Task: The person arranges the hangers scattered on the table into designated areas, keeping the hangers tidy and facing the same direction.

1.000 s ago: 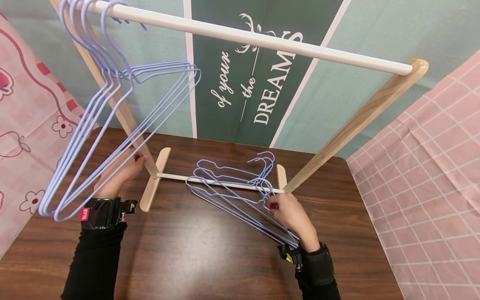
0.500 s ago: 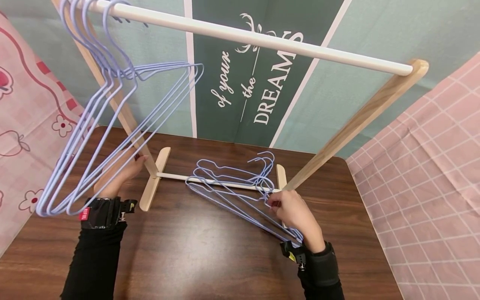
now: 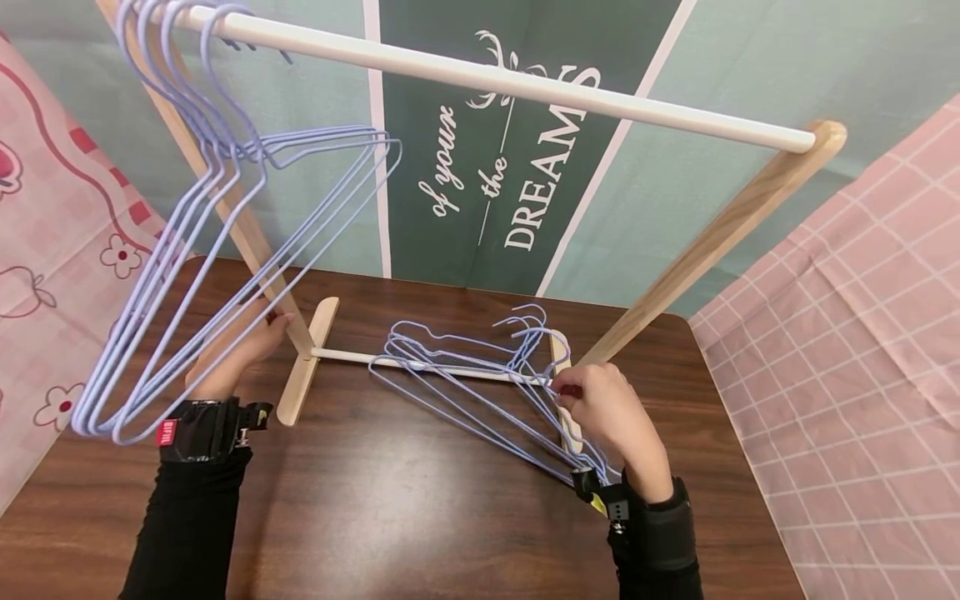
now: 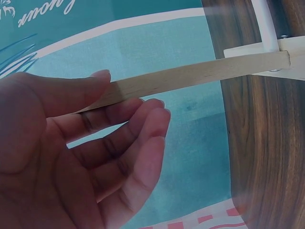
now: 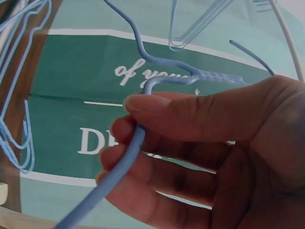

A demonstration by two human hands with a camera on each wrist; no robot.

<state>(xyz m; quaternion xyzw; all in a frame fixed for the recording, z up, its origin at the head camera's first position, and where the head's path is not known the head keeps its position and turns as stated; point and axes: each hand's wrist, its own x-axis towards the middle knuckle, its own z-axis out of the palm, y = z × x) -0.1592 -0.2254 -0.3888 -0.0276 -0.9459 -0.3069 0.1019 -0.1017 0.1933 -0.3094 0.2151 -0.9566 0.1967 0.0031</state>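
Your right hand (image 3: 606, 406) pinches a hanger (image 5: 119, 164), apparently for pick-up; next, likely free it from the pile (image 3: 519, 360) leftward. Your left hand (image 3: 238, 346) grips the upright (image 4: 190, 76).

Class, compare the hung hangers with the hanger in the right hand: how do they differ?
The hung hangers hang from the upper bar; the held hanger is pinched by the right hand. The hung hangers are at the left; the held hanger is farther right. Both are blue.

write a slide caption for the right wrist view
Right hand's fingers pinch a hanger near its twisted neck, a lettered backdrop behind.
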